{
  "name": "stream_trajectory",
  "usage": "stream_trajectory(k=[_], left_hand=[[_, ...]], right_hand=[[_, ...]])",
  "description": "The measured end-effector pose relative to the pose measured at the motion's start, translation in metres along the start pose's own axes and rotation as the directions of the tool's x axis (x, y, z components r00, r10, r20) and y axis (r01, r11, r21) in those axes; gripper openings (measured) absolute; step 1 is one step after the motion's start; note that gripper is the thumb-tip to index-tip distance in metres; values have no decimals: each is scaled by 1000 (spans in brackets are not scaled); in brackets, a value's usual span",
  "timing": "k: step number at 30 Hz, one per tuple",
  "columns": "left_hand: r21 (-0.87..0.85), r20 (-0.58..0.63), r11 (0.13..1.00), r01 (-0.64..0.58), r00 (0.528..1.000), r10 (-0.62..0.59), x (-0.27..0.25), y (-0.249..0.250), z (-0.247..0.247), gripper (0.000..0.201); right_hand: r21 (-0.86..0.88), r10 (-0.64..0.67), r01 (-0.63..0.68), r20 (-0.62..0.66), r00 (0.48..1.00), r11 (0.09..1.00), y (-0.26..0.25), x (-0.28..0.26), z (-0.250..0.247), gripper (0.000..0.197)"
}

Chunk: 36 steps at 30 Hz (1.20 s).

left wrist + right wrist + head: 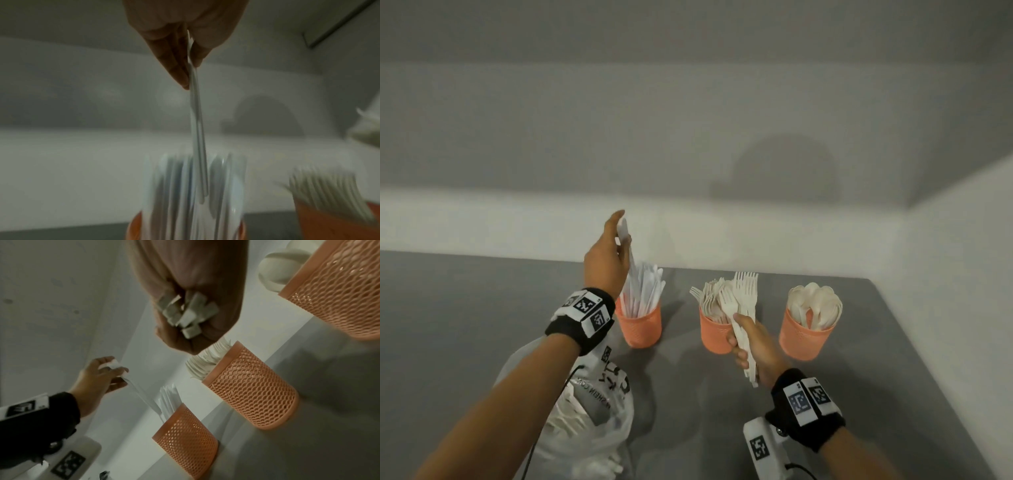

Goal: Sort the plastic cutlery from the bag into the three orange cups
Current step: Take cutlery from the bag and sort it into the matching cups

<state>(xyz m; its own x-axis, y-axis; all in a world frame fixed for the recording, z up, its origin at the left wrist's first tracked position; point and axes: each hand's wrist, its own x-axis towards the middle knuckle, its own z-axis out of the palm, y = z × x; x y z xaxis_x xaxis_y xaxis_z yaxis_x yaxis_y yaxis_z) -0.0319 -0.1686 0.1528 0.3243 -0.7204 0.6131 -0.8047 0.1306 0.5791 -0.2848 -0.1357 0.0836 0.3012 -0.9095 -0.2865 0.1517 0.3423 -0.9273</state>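
1. Three orange cups are standing in a row on the table (482, 308): the left cup (639, 323) is holding knives, the middle cup (714, 334) forks, the right cup (804, 339) spoons.
2. The bag (592, 421) is lying near the left cup.
3. The left hand (604, 260) is pinching a knife (627, 253) above the left cup.
4. The right hand (751, 346) is gripping a bundle of forks (744, 308) beside the middle cup.

Above the left orange cup (639, 323), the raised left hand (604, 260) pinches white knives (631, 270) while the lower right hand (751, 346), off to its right, grips a bundle of forks (744, 308).

head: above, facing down-forward | left wrist: close, along fingers (174, 65) | right wrist: low, tilted | shared: cups (639, 323)
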Motion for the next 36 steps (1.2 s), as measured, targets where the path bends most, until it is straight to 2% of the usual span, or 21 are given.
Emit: stream_trajectory(k=[4,8,10,12,14,15,17,19,22,23,24,27,29,31,33,36], left_hand=[[54,126,996,76,989,-82,-22,-22,17,42],[156,241,974,165,950,-200,-40,-31,31,39],[228,279,963,143,938,-206,-44,-32,33,39],[256,239,964,71,962,-134,-43,-29,33,36],[215,142,976,20,989,-52,-41,-18,32,33],[150,106,989,13,994,-29,-41,-8,31,31],[-63,115,996,60,992,-53,-45,20,31,29],[-235,261,948,216,953,-152,-55,46,33,29],[-310,560,823,475,791,-246,-75,74,45,34],[-323,614,785,528,749,-251,-81,81,50,33],[-334,639,759,559,726,-253,-87,87,55,30],[-360,656,680,639,692,-302,-98,98,69,22],[-388,687,576,720,642,-340,-100,101,74,14],[-402,724,484,778,593,-352,-100,103,75,14],[-414,728,457,787,588,-353,-100,103,76,18],[-453,687,461,763,628,-365,-99,105,74,9]], right_hand=[[3,21,-21,34,999,1000,-3,0,2,32],[21,23,-24,54,998,999,-3,0,0,35],[22,19,-20,61,998,1000,-2,1,-1,36],[23,12,-14,63,998,1000,-1,0,-2,33],[37,2,-5,67,998,999,-1,-2,-2,29],[53,-3,0,65,998,999,-1,-3,-1,26],[81,-10,6,49,999,997,0,-4,2,22],[56,-38,37,7,999,998,1,-4,6,18],[-89,-163,156,-83,983,984,5,-4,10,14],[-143,-215,199,-104,971,969,6,-4,10,12],[-184,-260,236,-116,959,954,7,-5,10,12],[-233,-302,270,-113,946,934,9,-9,5,13],[-210,-276,248,-117,954,946,10,-11,0,14],[-159,-229,207,-140,963,965,11,-11,-4,22],[-89,-179,166,-168,969,982,12,-10,-8,29],[-55,-159,152,-174,972,987,10,-11,-11,32]])
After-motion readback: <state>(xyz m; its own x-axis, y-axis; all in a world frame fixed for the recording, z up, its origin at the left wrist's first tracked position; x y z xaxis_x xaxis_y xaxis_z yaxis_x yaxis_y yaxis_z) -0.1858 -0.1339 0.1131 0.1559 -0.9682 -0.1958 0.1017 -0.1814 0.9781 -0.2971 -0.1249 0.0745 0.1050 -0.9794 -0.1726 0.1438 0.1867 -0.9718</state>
